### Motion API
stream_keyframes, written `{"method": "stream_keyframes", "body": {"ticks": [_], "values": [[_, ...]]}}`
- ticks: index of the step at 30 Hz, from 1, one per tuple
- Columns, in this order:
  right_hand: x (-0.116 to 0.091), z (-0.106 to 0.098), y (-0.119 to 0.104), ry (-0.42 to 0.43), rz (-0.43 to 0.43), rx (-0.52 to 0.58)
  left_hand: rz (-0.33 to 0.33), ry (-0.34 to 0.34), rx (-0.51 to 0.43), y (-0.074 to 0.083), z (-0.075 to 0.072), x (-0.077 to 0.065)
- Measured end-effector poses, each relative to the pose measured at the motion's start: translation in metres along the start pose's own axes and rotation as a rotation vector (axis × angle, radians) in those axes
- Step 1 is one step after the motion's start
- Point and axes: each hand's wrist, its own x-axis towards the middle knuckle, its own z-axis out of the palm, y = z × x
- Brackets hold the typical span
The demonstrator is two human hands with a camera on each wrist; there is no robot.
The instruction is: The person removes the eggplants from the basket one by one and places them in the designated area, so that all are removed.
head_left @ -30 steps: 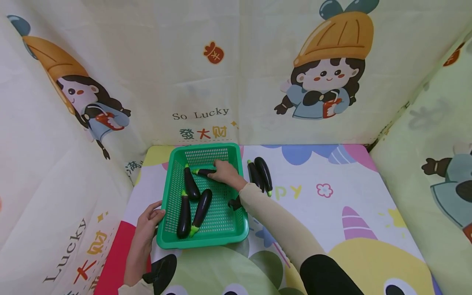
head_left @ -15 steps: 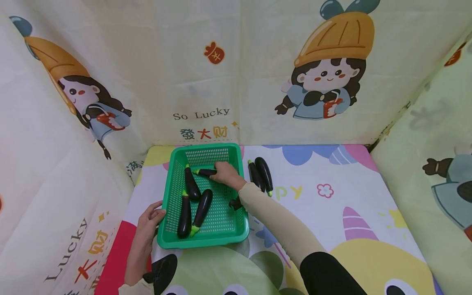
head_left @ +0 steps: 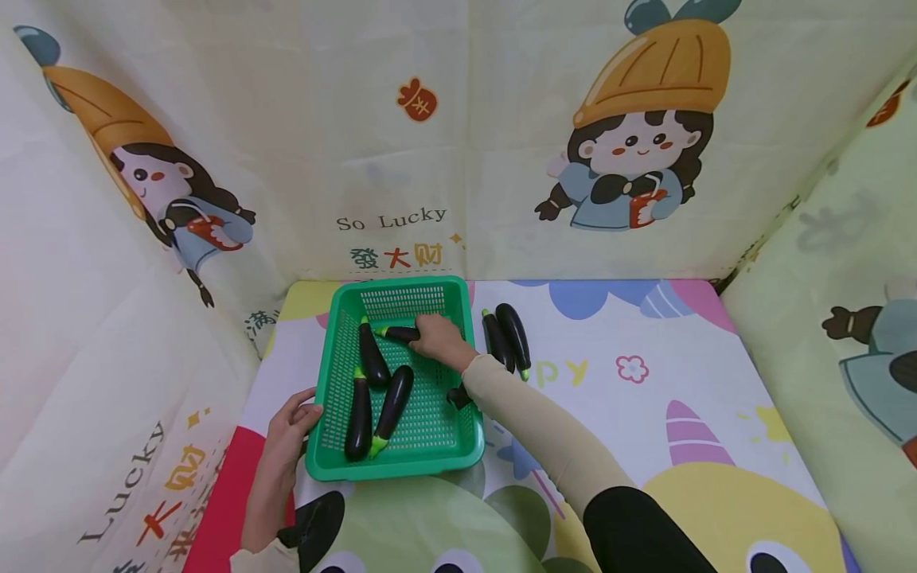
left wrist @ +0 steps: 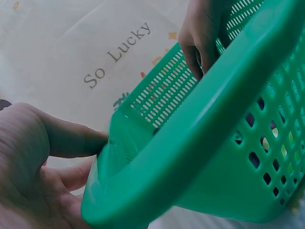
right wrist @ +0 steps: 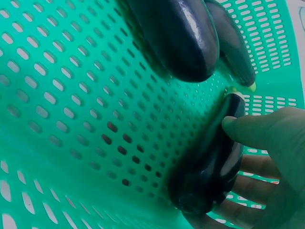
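A green plastic basket (head_left: pixel 394 471) stands on the table. My left hand (head_left: pixel 285 438) grips its left rim; in the left wrist view, thumb and fingers pinch the rim (left wrist: pixel 190 129) from both sides. Inside the basket's far part, my right hand (head_left: pixel 438 341) holds an eggplant (head_left: pixel 398 334). The right wrist view has this eggplant (right wrist: pixel 209 162) lying along the basket wall, thumb on its top and fingers round its far side. Other eggplants lie loose on the basket floor: one at upper left (head_left: pixel 372 358), one at lower left (head_left: pixel 358 418) and one beside it (head_left: pixel 392 410).
Two eggplants (head_left: pixel 510 334) lie on the patterned table cover (head_left: pixel 595 382) to the right of the basket, partly behind my right forearm. Cloth walls with cartoon prints (head_left: pixel 301 159) enclose the table at the back and both sides.
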Motion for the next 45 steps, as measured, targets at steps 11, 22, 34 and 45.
{"method": "stream_keyframes", "body": {"ticks": [11,22,34,45], "values": [[0.001,0.000,-0.001,-0.002,0.020,0.027,0.000,0.001,0.000,-0.001,0.000,-0.001],[-0.004,-0.016,-0.006,0.022,0.011,0.139,-0.005,0.005,-0.001,-0.001,0.001,0.000],[-0.016,-0.038,-0.008,0.045,-0.020,0.193,-0.003,0.016,0.007,-0.002,0.002,0.000],[-0.028,-0.064,-0.001,0.015,-0.030,0.267,-0.024,0.012,-0.002,-0.001,0.001,0.001]]}}
